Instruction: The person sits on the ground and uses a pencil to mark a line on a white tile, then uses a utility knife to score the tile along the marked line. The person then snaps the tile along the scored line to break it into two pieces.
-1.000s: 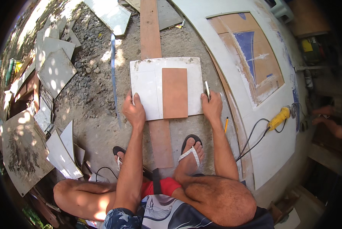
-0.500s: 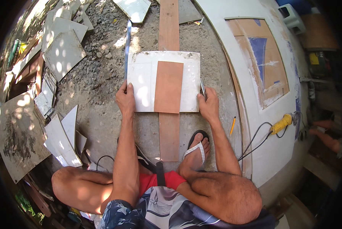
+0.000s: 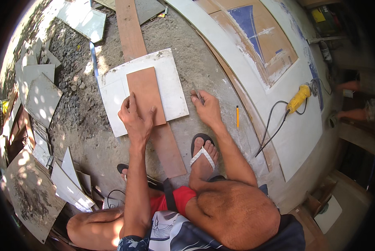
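White tile (image 3: 170, 85) is laid flat on the sandy concrete floor (image 3: 208, 54), across a long wooden plank (image 3: 131, 29) running from near to far. A smaller brown tile (image 3: 145, 90) is set on top of the white one, roughly centred. The left hand (image 3: 136, 119) is pressed on the near end of the brown tile, fingers spread open and flat, nothing gripped. The right hand (image 3: 207, 109) is rested on the floor just right of the white tile, fingers closed around a thin grey pencil-like tool (image 3: 197, 93). A yellow pencil (image 3: 237, 116) is seen further right on the floor. A yellow angle grinder (image 3: 299, 97) is lying on a white board (image 3: 296, 138) at far right. Loose tile pieces (image 3: 41, 98) are stacked at left.
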### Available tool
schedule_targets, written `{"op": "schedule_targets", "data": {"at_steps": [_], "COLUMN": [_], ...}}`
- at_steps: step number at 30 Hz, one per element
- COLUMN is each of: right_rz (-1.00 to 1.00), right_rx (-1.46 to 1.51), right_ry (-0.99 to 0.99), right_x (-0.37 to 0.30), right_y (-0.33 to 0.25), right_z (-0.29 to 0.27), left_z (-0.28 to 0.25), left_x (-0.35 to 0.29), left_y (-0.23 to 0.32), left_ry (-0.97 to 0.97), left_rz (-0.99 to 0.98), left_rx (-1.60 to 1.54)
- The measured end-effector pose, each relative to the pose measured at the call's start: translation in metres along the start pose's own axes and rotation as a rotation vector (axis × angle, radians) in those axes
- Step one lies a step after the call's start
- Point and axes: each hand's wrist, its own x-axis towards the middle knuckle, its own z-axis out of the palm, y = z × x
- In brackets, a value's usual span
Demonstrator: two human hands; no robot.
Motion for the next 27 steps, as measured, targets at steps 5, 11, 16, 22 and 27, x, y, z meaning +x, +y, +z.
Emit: {"op": "schedule_targets", "data": {"at_steps": [5,11,16,22,27], "right_rz": [-0.035,0.065,0.021,0.061,0.161], "right_rx": [-0.081,-0.213,-0.295,-0.177,-0.061], "right_ry": [0.045,-0.201,0.146,0.116,-0.045], "right_x": [-0.001,0.030,0.081,0.030,-0.027], "right_y": [-0.014,-0.036,-0.032,0.000,-0.004], "right_z": [0.006,0.005,-0.017,-0.020,-0.015], "left_z": [0.021,0.029,0.031,0.036,0.057], "left_x": [-0.013,-0.013,-0.014,-0.012,-0.012], "left_y": [0.018,0.033,0.035,0.045,0.077], "left_ry": [0.027,0.006,0.000,0.019,0.004], "left_rz": [-0.056,-0.092,-0.120,-0.170,-0.126], "left_rx": [0.177,0.292,0.333,0.313,0.304]}}
